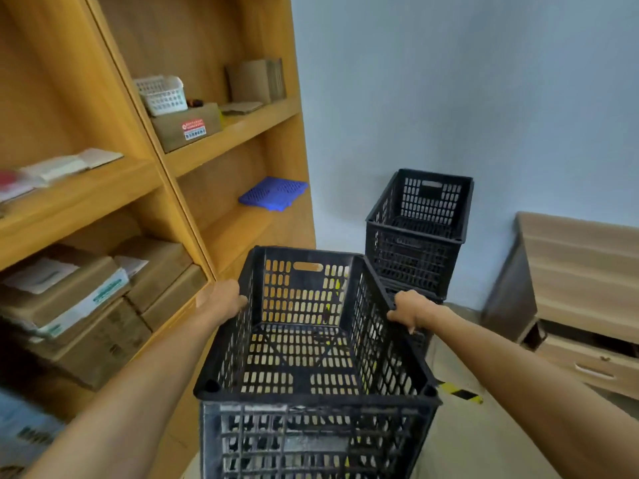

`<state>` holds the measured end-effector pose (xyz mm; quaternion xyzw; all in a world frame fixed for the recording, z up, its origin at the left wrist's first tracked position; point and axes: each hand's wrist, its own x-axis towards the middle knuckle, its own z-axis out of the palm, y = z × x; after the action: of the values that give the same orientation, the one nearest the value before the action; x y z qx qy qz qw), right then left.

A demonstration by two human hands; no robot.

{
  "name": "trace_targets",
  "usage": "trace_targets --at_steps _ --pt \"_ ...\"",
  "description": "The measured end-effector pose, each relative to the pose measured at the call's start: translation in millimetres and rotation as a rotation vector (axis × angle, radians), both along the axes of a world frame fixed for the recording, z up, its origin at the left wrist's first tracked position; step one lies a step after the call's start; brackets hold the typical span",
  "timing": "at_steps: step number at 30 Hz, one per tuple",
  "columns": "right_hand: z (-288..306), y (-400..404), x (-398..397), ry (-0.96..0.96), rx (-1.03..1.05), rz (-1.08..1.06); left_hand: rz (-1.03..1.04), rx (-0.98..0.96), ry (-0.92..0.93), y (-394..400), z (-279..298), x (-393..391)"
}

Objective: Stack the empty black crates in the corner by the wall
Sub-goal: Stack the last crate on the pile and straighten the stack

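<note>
Your left hand (226,299) and right hand (411,311) grip the carried crate (311,340) by its long rims; the crate stack (418,233) stands ahead-right of it, nearer your right hand.

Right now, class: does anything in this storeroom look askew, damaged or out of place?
Yes. The wooden cabinet right of the stacked crates leans tilted, its drawer apparently hanging open. The carried crate, held by both hands, looks empty and intact.
</note>
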<state>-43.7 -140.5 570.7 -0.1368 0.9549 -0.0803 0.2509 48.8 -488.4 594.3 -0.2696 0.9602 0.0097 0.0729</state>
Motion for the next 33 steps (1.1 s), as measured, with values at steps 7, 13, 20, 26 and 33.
trace_targets --at_steps 7,13,20,26,33 --pt "96.3 -8.0 -133.9 0.183 -0.152 0.042 -0.024 -0.190 0.102 -2.5 123.8 -127.8" --pt "174.5 16.6 -226.2 0.390 -0.262 -0.086 -0.096 -0.289 0.297 12.9 208.9 -235.6" --pt "204.5 55.6 -295.1 0.612 -0.160 -0.305 -0.387 -0.226 0.528 41.3 222.8 -383.7" --pt "195.9 91.9 -371.8 0.663 -0.111 -0.585 -0.504 -0.146 0.461 82.8 202.8 -523.1" --pt "177.1 139.8 -430.4 0.679 -0.036 -0.712 -0.624 -0.088 0.466 148.0 174.8 -632.0"
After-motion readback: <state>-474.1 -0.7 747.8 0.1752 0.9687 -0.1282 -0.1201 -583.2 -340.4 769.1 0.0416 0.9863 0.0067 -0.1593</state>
